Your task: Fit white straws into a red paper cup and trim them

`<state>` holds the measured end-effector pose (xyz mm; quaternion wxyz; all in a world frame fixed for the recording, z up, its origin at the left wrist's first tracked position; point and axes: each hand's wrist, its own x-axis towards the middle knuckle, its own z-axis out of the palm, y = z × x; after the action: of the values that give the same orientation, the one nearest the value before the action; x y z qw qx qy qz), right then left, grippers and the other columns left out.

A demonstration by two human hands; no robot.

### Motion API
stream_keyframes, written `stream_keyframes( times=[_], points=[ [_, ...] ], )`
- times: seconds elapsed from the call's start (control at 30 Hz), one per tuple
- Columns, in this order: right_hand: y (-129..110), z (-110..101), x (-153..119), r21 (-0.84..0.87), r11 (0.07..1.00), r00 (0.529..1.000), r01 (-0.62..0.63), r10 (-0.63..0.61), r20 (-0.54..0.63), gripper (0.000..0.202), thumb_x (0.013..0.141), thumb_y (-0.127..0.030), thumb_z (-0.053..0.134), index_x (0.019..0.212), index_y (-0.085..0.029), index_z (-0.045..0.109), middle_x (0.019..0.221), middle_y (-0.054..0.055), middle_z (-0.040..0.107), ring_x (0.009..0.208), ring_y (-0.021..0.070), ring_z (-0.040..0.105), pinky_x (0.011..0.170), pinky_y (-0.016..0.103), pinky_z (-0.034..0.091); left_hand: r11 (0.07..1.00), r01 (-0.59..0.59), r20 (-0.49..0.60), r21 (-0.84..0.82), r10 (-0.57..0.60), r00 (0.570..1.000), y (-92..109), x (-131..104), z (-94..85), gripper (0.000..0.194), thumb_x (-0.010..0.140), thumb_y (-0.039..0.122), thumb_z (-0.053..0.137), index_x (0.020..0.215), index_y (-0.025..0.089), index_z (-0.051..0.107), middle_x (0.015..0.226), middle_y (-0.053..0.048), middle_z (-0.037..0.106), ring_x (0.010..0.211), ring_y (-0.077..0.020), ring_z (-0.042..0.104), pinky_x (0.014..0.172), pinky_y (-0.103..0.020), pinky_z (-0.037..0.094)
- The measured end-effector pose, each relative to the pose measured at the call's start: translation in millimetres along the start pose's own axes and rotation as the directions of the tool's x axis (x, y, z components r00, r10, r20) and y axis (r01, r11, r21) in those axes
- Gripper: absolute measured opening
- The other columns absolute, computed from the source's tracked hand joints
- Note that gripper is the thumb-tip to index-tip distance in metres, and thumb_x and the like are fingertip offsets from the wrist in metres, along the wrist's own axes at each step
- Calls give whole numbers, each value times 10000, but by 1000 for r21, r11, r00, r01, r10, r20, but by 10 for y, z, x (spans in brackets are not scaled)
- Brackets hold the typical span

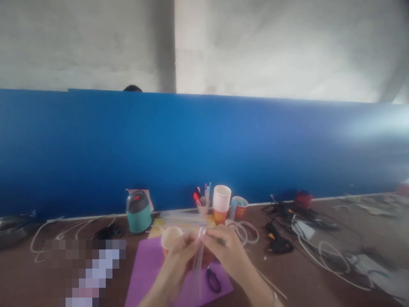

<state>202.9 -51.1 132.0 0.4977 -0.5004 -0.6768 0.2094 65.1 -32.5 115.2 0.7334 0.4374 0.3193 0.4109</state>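
My left hand (182,251) and my right hand (225,245) meet in front of me, thumbs and fingers pinching the upper end of long clear plastic strips (198,273). The strips hang down between my wrists, and blur hides their exact kind. Just beyond my left hand a paper cup (171,235) stands upright. Below the hands lies a purple sheet (147,266). On it, near my right wrist, rests a dark-handled tool (213,280), perhaps scissors; its other end is hard to make out.
Behind are a teal flask (139,215), a pen cup (203,207), stacked paper cups (221,202) and another cup (239,207). Coiled white tubing (252,232), a black glue gun (277,238) and cables lie right. A blue partition (204,145) bounds the table.
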Motion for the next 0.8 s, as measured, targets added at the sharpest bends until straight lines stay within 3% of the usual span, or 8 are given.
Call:
stream_keyframes(
  times=[0.1,0.33,0.57,0.8],
  points=[
    [30,15,15,113,993,999,-46,44,15,264,803,-305,545,600,-179,658,629,1,620,652,153,553,623,236,449,997,63,48,-34,-61,997,-12,-9,33,376,673,507,673,721,162,531,569,0,592,543,-132,573,544,-231,383],
    [137,62,29,179,967,983,-183,186,1,263,760,-366,576,639,-157,681,588,8,614,583,156,549,527,234,441,994,64,-46,87,-60,997,-88,-14,56,431,658,555,652,744,136,600,565,-29,624,528,-159,590,556,-267,421],
    [161,119,41,262,947,981,-187,192,6,252,763,-344,573,625,-178,703,606,7,640,609,154,573,578,233,467,992,105,-31,-63,-107,994,-146,3,57,444,654,548,659,762,119,621,610,-65,660,592,-186,625,589,-283,442],
    [177,91,59,259,948,982,-184,188,7,251,771,-345,560,643,-166,682,609,9,617,626,161,571,572,236,474,999,34,5,14,-34,999,-100,-14,66,387,657,469,703,746,101,623,647,-69,655,544,-145,591,584,-274,434]
  ],
)
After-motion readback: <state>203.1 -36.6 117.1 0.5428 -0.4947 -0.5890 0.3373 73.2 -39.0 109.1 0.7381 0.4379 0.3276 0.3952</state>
